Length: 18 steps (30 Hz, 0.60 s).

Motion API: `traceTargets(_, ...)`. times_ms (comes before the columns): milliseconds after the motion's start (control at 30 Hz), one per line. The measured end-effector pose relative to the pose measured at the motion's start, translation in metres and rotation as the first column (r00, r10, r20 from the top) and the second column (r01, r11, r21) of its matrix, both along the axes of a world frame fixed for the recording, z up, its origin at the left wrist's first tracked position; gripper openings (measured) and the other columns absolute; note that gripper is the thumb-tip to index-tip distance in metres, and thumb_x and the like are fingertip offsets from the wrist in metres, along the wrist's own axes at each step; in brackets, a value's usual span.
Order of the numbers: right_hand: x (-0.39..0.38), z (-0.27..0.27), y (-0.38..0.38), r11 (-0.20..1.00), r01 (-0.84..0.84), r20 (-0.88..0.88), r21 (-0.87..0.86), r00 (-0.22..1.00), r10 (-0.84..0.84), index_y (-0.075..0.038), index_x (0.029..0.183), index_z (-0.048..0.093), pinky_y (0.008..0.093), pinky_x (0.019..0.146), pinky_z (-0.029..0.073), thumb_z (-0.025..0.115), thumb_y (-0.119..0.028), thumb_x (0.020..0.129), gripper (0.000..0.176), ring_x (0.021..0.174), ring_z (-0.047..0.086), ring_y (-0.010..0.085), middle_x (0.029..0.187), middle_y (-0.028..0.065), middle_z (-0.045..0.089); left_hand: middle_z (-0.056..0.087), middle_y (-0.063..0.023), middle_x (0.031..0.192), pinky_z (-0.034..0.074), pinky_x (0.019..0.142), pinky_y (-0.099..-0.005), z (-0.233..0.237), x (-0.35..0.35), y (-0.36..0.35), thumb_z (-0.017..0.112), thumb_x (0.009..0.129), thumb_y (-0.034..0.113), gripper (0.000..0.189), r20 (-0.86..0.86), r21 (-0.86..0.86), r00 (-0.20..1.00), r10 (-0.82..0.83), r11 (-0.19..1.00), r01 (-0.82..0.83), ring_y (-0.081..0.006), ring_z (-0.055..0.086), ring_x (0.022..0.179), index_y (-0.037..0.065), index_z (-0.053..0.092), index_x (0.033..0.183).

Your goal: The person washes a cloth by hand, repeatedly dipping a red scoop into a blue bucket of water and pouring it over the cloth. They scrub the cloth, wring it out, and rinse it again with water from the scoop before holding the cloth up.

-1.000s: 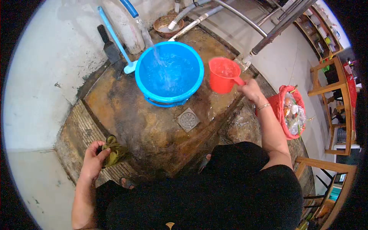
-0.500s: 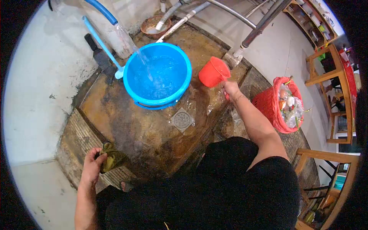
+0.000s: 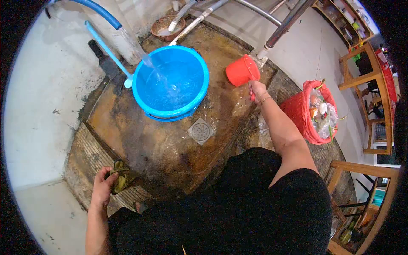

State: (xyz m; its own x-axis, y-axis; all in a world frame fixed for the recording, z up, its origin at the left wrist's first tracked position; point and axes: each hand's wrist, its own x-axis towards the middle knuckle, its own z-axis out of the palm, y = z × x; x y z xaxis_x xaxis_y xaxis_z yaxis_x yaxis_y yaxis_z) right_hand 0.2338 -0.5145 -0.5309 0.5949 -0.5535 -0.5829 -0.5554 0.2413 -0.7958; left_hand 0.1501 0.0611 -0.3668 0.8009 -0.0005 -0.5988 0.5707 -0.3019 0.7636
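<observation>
Rag in one hand, dipper in the other, on a wet wash floor.
Nearest, well in front of the blue bucket [image 3: 170,114], the left hand [image 3: 102,187] has its fingers closed on a green rag [image 3: 121,180] pressed to the ribbed edge of the floor [image 3: 148,140]. A floor drain [image 3: 200,131] sits just in front of the bucket. To the bucket's right, the right hand [image 3: 257,90] grips the handle of a red dipper [image 3: 241,71], tipped over the wet floor. Beyond the bucket, a blue hose [image 3: 100,10] runs water into it. By my judgement the step is rinsing and wiping; a refill would call for swinging the dipper left over the bucket's rim. No writing is readable.
</observation>
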Motion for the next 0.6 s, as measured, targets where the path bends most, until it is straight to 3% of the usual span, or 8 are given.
traceTargets(133,-0.007,-0.001,-0.018,0.997,-0.024,0.037,0.074,0.999,0.022,-0.009,0.058,0.045,0.0329,0.035,0.034,0.049,-0.013,0.071,0.014,0.038,0.033,0.0135,0.048,0.0007,0.037,0.057,-0.0028,0.080,0.045,0.060,-0.0243,-0.009,0.003,0.010,0.053,0.080,0.000,0.013,0.020,0.050,0.999,-0.037,0.998,0.036,-0.0116,0.055,0.068,0.005,0.049,0.091)
traceTargets(267,-0.012,-0.007,-0.042,0.999,-0.040,-0.038,0.001,0.998,0.040,-0.010,0.060,0.044,0.0301,0.035,0.033,0.046,-0.015,0.073,0.014,0.037,0.031,0.0130,0.047,0.0004,0.034,0.055,-0.0032,0.081,0.044,0.061,-0.0243,-0.002,0.004,0.001,0.053,0.080,0.000,0.012,0.005,0.018,1.000,-0.024,1.000,0.024,-0.0120,0.055,0.070,0.004,0.048,0.090)
traceTargets(333,-0.017,-0.002,-0.045,0.997,-0.063,0.007,-0.041,0.998,0.063,-0.010,0.061,0.043,0.0281,0.035,0.030,0.046,-0.014,0.072,0.013,0.035,0.029,0.0127,0.044,-0.0002,0.031,0.055,-0.0036,0.081,0.044,0.061,-0.0245,-0.002,0.005,0.000,0.053,0.080,0.000,0.012,-0.037,-0.008,0.999,-0.015,1.000,0.015,-0.0126,0.054,0.071,0.004,0.048,0.090)
traceTargets(433,-0.021,0.001,-0.049,0.993,-0.042,-0.047,0.113,0.998,0.047,-0.011,0.057,0.040,0.0268,0.034,0.026,0.047,-0.014,0.071,0.015,0.033,0.026,0.0114,0.042,-0.0015,0.030,0.055,-0.0040,0.082,0.044,0.062,-0.0243,0.010,0.005,-0.016,0.053,0.080,0.000,0.011,-0.015,0.110,0.999,0.039,0.993,-0.037,-0.0125,0.055,0.072,0.004,0.048,0.090)
traceTargets(600,-0.034,0.005,-0.041,0.936,-0.136,-0.028,0.326,0.988,0.153,-0.014,0.051,0.036,0.0245,0.032,0.019,0.047,-0.016,0.069,0.021,0.030,0.023,0.0088,0.040,-0.0049,0.030,0.056,-0.0037,0.082,0.044,0.062,-0.0238,-0.004,0.007,-0.003,0.053,0.080,0.000,0.012,-0.006,0.037,1.000,0.001,0.999,0.000,-0.0115,0.054,0.071,0.004,0.049,0.090)
